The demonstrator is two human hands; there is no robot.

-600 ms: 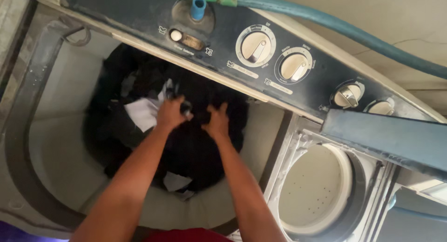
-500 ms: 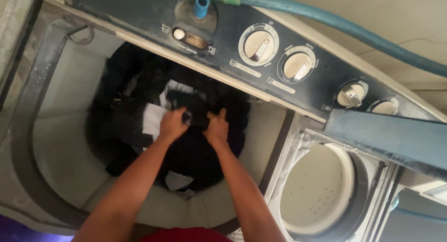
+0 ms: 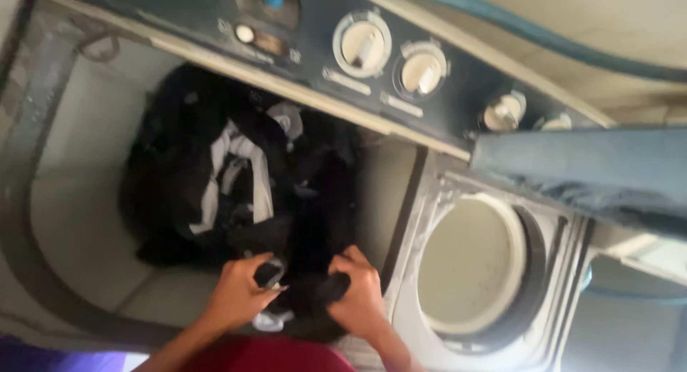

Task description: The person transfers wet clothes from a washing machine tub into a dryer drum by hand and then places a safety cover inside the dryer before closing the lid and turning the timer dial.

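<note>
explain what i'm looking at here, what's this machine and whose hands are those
The picture comes from a camera worn on a person's head, looking straight down, so the two bare arms coming in from the bottom edge are that person's own. The machine is a twin-tub washing machine seen from above. The big open tub on the left holds a heap of dark clothes with some white and grey fabric mixed in. The round opening on the right is the smaller second tub, which looks empty. Along the top runs a dark control panel with pale round dials. The left hand and right hand both grip dark cloth at the near edge of the heap. The picture is somewhat blurred.
</note>
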